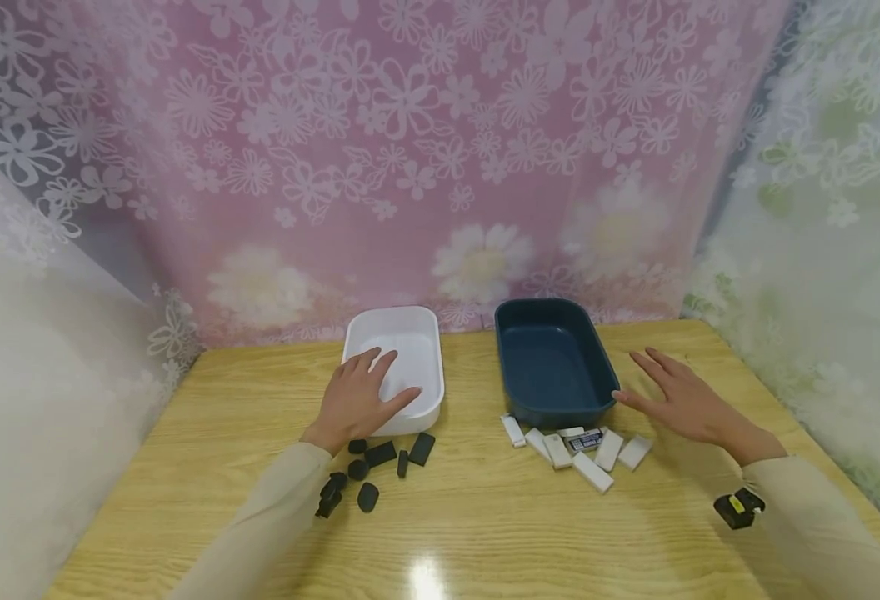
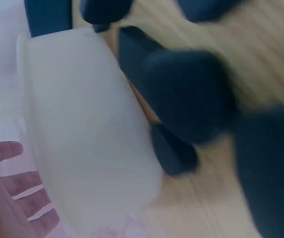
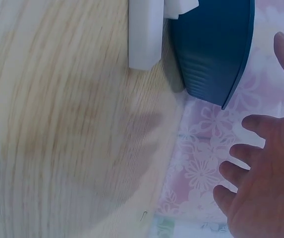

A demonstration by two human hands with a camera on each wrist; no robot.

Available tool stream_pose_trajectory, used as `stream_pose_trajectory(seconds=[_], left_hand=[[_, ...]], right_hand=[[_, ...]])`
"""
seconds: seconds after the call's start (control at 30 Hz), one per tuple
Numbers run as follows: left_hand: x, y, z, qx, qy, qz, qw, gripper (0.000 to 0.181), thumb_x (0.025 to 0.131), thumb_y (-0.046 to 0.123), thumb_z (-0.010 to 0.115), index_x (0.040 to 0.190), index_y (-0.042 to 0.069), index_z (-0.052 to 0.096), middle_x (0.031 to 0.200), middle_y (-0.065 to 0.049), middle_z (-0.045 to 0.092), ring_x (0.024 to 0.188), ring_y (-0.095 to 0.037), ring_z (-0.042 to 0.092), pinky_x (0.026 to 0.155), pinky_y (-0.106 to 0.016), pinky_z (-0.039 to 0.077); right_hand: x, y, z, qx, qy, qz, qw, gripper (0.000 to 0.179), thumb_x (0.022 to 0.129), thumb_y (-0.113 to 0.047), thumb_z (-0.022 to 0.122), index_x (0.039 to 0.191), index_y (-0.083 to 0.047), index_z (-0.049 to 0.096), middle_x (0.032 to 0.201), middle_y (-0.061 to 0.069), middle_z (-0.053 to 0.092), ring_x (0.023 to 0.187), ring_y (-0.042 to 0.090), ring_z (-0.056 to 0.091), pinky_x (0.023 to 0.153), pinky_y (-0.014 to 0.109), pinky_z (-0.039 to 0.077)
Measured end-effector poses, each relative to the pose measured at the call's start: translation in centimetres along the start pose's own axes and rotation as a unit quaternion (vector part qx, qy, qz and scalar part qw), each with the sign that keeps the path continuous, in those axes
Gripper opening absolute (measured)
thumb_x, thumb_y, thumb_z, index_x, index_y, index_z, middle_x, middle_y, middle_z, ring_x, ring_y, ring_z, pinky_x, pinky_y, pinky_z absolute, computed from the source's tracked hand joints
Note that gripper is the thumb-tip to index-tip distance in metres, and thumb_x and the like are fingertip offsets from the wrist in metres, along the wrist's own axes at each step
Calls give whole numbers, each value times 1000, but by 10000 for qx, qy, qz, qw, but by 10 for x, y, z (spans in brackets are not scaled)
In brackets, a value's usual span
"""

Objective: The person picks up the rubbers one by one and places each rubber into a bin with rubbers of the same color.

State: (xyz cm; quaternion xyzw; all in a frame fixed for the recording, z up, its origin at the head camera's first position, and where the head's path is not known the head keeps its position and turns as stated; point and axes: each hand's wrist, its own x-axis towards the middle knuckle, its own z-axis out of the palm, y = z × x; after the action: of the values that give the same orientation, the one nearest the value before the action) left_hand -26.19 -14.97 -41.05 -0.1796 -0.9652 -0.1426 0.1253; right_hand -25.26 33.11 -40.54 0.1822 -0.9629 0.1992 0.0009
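My left hand (image 1: 353, 402) hovers over the near left part of a white plastic bin (image 1: 410, 423), fingers spread and holding nothing. Several small black pieces (image 1: 382, 454), some blocky and some rounded, lie on the table in front of that bin; they look blurred in the left wrist view. To the right of a dark blue bin (image 1: 560, 417) is my right hand (image 1: 683, 406), its fingers apart and nothing held, the thumb near the bin's rim. Several white eraser-like blocks (image 1: 593, 472) lie before the blue bin, one of them with a dark printed label (image 1: 586, 440).
Both bins stand side by side at the back of a wooden table (image 1: 470, 517), with a gap between them. A flowered pink curtain (image 1: 410, 167) hangs right behind. Pale flowered fabric (image 1: 822, 292) flanks the right side. A black wrist device (image 1: 738, 508) sits by the right sleeve.
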Motion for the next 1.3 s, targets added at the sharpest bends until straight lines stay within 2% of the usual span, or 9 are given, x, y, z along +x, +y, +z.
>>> stream_pose_trajectory(seconds=[0.2,0.33,0.43,0.63,0.77,1.0,1.13,1.3], left_hand=[[20,22,4,64,-30,347,9994,76,90,69,40,141,13,46,140,-16,44,128,-34,40,101,-51,33],[32,39,5,231,-217,506,9982,74,91,68,38,142,14,44,142,-14,42,129,-31,40,102,-49,32],[40,50,6,232,-306,579,9976,74,91,68,37,143,15,43,143,-13,41,129,-31,40,102,-48,34],[56,65,12,-89,-316,721,9969,71,93,65,39,142,14,44,143,-12,41,127,-32,42,100,-48,37],[66,77,16,-8,-343,774,9964,67,94,61,39,143,16,42,141,-10,42,125,-29,44,98,-46,38],[79,102,26,208,-631,866,9940,68,95,62,35,144,14,40,140,-9,42,126,-27,42,97,-44,40],[85,114,34,98,-669,792,9946,72,94,64,35,143,12,41,143,-10,41,128,-27,42,100,-43,39],[90,129,49,-241,-937,365,9946,79,93,66,34,148,10,32,148,-13,35,129,-32,41,99,-43,40]], right_hand=[[-2,5,-3,23,-31,79,10000,81,93,-46,56,151,-1,19,150,33,13,132,56,15,97,71,15],[-3,7,-3,34,-42,94,9999,82,93,-46,56,151,-2,19,150,33,13,132,56,14,96,71,15],[-3,8,-3,27,-30,109,9999,82,93,-46,56,151,-1,19,150,34,13,132,57,15,96,72,15],[-4,10,-2,55,-50,160,9998,81,93,-47,56,151,-2,20,150,33,13,132,57,13,96,72,14],[-5,12,-1,102,-47,183,9998,81,93,-46,56,151,-4,19,151,32,12,133,57,12,96,72,14],[-9,14,6,166,-133,240,9995,81,93,-47,56,151,-3,20,151,32,12,132,57,12,94,73,16],[-10,14,7,201,-21,247,9995,80,94,-45,56,150,-1,21,151,32,12,132,57,12,95,72,16],[-12,14,7,338,-40,282,9990,79,94,-45,55,151,-4,19,152,31,10,133,57,10,94,73,15]])
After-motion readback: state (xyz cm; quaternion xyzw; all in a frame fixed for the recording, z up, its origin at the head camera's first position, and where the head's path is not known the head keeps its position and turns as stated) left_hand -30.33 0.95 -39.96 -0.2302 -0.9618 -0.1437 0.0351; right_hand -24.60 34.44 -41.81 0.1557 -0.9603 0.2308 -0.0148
